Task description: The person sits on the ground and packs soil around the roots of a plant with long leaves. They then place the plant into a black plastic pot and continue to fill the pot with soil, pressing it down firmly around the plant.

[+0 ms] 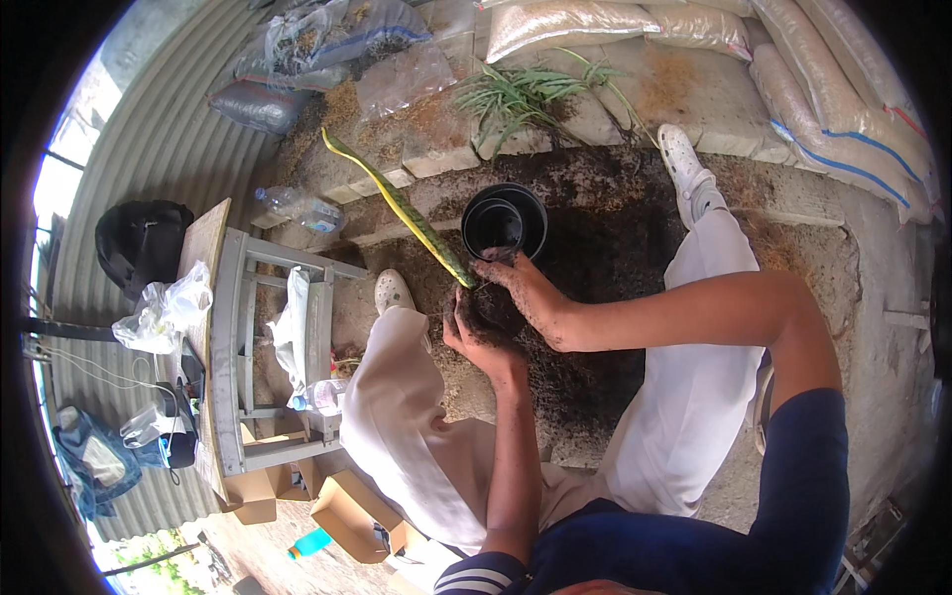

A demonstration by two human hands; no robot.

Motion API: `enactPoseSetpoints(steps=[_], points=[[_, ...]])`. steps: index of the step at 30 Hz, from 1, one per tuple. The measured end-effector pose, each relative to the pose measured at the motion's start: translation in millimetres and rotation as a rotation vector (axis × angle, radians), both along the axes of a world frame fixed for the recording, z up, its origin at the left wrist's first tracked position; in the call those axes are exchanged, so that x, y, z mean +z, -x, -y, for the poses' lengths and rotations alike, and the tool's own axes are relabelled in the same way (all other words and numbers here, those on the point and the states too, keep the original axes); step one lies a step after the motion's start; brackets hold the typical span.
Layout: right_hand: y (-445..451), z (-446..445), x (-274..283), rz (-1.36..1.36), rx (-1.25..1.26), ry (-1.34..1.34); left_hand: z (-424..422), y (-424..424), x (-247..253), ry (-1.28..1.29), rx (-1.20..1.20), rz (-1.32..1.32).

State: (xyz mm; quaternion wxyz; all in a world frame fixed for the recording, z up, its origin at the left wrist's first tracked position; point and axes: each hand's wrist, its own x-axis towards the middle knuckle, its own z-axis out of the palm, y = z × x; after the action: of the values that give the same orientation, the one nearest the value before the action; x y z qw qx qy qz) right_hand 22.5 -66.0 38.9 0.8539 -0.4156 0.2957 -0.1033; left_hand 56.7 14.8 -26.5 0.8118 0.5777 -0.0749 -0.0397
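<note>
A snake plant leaf (405,212), green with yellow margins, slants up and left from a dark clump of soil (494,305) at its base. My left hand (480,338), coated with dirt, cups that clump from below. Across its right side lies my right hand (537,301), equally soiled, its fingers against the soil beside the leaf base. Whether a small pot encloses the clump is hidden by my hands. Just beyond my right fingers stand nested black plastic pots (506,216), one smaller inside a larger. Dark loose potting soil (595,260) spreads over the ground around them.
Uprooted leafy plants (528,97) lie on the concrete ledge ahead. Filled sacks (573,30) line the back and right. At left are a metal-framed table (234,349), a clear plastic bottle (301,208) and a cardboard box (357,517). My feet flank the soil.
</note>
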Motion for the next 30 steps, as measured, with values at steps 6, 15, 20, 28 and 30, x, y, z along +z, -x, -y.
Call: enactPoseSetpoints(steps=[6,15,20,28,30], points=[[2.7,20.1,22.3,-0.115,0.165,-0.247,5.8,11.6,17.0,0.121,-0.149,-0.028],[-5.2,18.8,-43.3,-0.161,0.233,-0.104,19.1,25.9,-1.0,-0.005,0.084,0.162],[-10.0,20.3,-51.1,-0.183,0.294,-0.112,14.7,30.3,0.3,-0.242,0.16,0.281],[-7.0,25.9,-60.0,-0.201,0.234,-0.188,20.1,26.1,8.3,-0.421,0.13,0.437],[-6.6,27.9,-67.3,-0.25,0.173,-0.164,21.0,23.6,7.0,-0.41,0.082,0.423]])
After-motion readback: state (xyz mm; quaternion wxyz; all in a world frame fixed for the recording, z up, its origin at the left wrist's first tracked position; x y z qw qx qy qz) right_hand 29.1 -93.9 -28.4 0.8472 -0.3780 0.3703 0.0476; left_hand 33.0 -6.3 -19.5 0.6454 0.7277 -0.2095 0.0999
